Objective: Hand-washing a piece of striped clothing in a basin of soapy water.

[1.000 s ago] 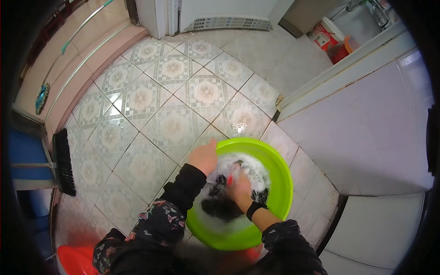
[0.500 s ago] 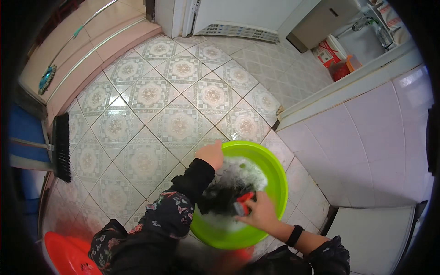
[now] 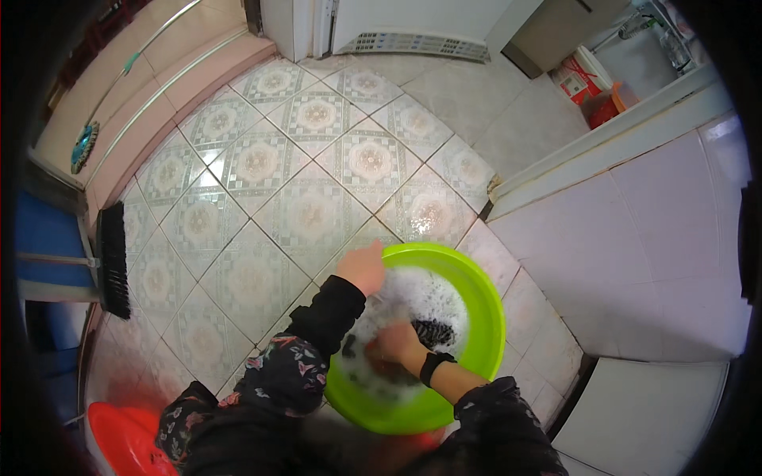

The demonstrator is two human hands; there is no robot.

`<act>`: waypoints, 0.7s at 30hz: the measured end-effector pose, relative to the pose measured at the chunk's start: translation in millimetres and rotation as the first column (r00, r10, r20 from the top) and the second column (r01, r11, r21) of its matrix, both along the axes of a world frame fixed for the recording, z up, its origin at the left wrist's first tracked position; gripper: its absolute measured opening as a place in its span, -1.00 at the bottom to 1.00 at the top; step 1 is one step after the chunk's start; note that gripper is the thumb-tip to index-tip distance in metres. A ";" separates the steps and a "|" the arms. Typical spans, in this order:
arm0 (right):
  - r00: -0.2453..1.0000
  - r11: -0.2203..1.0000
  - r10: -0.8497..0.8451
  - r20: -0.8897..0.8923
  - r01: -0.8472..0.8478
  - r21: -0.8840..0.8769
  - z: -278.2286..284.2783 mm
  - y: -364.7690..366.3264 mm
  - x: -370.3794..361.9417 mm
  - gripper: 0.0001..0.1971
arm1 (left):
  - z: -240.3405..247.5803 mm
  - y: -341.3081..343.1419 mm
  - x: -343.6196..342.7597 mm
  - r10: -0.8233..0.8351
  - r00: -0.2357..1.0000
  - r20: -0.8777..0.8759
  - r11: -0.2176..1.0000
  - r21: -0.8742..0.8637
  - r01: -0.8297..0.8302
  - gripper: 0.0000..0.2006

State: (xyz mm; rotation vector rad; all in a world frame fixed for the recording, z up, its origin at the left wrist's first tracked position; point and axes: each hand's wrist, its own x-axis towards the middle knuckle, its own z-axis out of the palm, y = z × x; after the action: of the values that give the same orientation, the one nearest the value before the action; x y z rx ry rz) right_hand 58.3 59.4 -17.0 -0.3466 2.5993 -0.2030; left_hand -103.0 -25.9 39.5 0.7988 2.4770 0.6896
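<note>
R hand [image 3: 393,343]'s down in the suds [image 3: 429,289], fingers hidden, can't tell if they're gripping. L hand [image 3: 361,270]'s at the basin's upper-L rim; can't tell how tight, if at all. Dark cloth [image 3: 434,333] pokes thru the foam just beside the R hand, inside the lime-green basin [image 3: 494,317]. Basin's on patterned floor tiles [image 3: 270,222]. Red plastic thing [image 3: 119,432] lower L, black-bristled broom [image 3: 113,262] far L, w/ blue-green mop head [image 3: 84,148] above.
</note>
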 end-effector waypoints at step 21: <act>0.992 0.983 0.031 -0.125 -0.053 -0.174 122.6 14.0 55.4 -0.53 | -1.8 1.4 4.5 0.084 0.996 -0.013 0.996 -0.013 -0.084 -0.81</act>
State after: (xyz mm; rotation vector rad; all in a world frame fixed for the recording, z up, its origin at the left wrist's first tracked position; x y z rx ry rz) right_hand 113.6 73.5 105.6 -0.4904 2.6974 -0.4118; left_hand -98.4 -24.4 37.7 0.6994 2.5358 0.6984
